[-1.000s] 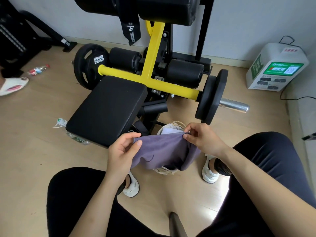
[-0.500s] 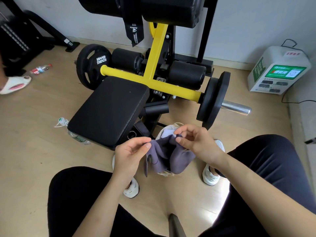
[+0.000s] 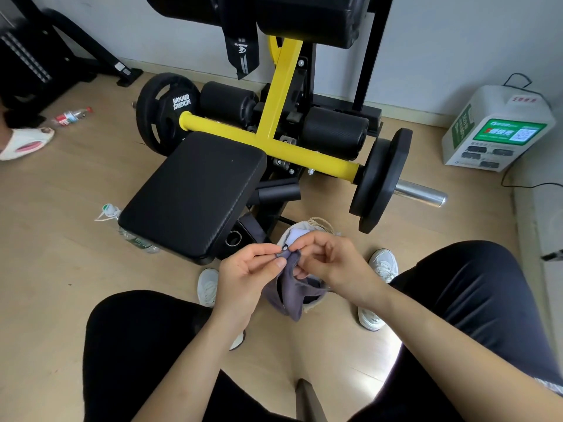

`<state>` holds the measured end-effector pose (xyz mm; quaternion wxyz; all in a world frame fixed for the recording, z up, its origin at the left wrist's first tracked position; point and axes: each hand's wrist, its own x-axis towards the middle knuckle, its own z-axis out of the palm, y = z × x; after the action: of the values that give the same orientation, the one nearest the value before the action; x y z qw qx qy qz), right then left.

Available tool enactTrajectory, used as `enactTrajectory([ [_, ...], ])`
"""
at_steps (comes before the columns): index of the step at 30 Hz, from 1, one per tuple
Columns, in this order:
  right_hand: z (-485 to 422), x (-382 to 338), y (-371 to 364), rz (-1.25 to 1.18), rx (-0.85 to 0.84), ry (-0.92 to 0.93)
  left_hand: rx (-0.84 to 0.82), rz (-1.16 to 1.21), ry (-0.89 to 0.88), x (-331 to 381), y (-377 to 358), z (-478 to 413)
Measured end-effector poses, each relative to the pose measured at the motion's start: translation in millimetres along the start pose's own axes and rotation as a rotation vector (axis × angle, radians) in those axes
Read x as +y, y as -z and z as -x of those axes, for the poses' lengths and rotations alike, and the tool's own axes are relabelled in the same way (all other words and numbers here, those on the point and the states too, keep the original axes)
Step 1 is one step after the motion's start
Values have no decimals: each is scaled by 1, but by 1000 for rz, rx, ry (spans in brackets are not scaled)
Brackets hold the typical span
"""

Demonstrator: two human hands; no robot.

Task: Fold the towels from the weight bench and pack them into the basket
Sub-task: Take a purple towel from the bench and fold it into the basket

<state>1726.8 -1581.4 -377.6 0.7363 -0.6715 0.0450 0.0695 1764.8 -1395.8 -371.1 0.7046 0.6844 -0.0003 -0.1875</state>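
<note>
My left hand point(image 3: 246, 269) and right hand point(image 3: 329, 260) meet in front of me, fingertips pinching the two top corners of the purple towel point(image 3: 292, 287) together. The cloth hangs doubled below my fingers, right over the basket point(image 3: 313, 303) on the floor between my shoes. The black bench point(image 3: 192, 193) pad is bare, just beyond my left hand

A grey-purple towel point(image 3: 289, 287) hangs doubled over, its top corners pinched together between the left hand point(image 3: 246, 277) and the right hand point(image 3: 332, 263), the rest drooping in soft folds over the basket point(image 3: 313, 304). The small pale woven basket stands on the floor just in front of the black padded surface point(image 3: 195, 190), with a white towel point(image 3: 297, 237) already folded inside.
</note>
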Motion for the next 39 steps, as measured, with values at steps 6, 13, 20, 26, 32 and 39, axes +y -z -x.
enactTrajectory([
  [6,-1,0,-4,84,10,44,-4,20,19,-1,-2,2],
  [13,1,-1,-10,350,58,112,12,22,32,-7,-1,0],
  [20,-4,6,-8,513,223,204,-77,12,-14,0,-1,2],
  [26,-7,0,1,518,-21,228,-115,-100,-83,-1,4,0],
  [32,-7,-2,7,479,-110,98,-90,-314,-234,1,14,-2],
  [39,-5,1,1,550,-86,150,-142,-457,-261,-7,19,-4],
])
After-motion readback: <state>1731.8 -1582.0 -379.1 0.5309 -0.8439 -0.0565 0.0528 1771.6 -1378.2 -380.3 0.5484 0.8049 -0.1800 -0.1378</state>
